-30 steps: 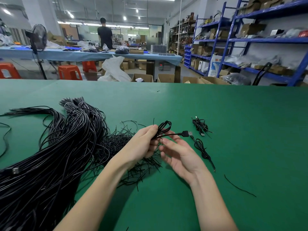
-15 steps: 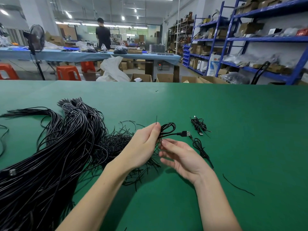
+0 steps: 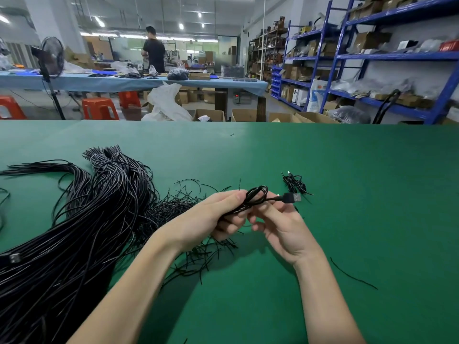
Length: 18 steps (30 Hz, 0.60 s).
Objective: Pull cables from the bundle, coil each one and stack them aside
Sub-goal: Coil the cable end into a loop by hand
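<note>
Both hands meet above the green table (image 3: 347, 194), just right of its middle, and work one black cable (image 3: 255, 196). The left hand (image 3: 218, 217) is closed around the coil, thumb and forefinger pinching its loops so that a small oval of cable stands up above the knuckles. The right hand (image 3: 283, 227) sits just beside it, palm turned up, fingers touching the coil from below and from the right; whether they grip it or only steady it cannot be told. From the coil a short straight length runs right to a USB plug (image 3: 291, 197), which juts out free over the right hand's fingers. To the left, the bundle (image 3: 82, 219) of black cables lies across the table in a thick sweep from the near left corner toward the centre, its far ends fanned out, and a tangle of thin black ties (image 3: 178, 209) spreads between it and the hands, partly under the left wrist. Beyond the plug, one finished coil (image 3: 295, 183) rests on the table, near but not touching the hands. A lone tie (image 3: 352, 274) lies well apart on the right. Past the table's far edge stand red stools (image 3: 99, 109), a fan (image 3: 51, 55) and blue shelving (image 3: 397, 55).
</note>
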{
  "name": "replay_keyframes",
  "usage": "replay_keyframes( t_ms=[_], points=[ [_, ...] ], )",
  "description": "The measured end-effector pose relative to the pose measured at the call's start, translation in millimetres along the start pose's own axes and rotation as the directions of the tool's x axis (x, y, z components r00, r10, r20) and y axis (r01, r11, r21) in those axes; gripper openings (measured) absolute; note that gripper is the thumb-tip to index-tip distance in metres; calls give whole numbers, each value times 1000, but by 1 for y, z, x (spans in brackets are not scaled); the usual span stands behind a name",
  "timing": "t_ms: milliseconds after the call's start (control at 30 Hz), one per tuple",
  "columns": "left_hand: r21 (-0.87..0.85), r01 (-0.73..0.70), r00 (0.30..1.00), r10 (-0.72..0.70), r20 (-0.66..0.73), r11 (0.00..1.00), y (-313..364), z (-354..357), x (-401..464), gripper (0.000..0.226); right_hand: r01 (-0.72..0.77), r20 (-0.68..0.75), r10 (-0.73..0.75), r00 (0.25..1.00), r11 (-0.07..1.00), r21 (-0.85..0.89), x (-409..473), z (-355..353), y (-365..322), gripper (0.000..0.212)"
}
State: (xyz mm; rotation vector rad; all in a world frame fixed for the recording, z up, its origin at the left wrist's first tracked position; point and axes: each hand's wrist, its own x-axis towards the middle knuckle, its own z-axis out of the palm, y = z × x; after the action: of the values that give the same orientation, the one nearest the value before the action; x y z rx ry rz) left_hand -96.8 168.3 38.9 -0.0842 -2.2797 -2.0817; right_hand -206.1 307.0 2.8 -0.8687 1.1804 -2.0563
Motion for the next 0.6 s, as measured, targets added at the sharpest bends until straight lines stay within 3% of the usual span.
replay_keyframes(
  t_ms=[167,267,367,600],
  points=[
    [-317,62,986,-8,169,946,-10,1,2,32,-33,12,34,999,998,-62,-3,-3,-6,24],
    [-379,140,955,-23,297,915,-15,-4,-1,29,-35,67,47,997,985,-172,-6,-5,-16,16],
    [-349,187,906,-24,422,918,-14,-8,-7,33,8,197,62,978,941,-339,-6,-4,-29,5],
    [-40,156,823,-107,559,987,10,-13,-22,34,51,430,201,880,861,-506,-7,6,-64,15]
  ],
)
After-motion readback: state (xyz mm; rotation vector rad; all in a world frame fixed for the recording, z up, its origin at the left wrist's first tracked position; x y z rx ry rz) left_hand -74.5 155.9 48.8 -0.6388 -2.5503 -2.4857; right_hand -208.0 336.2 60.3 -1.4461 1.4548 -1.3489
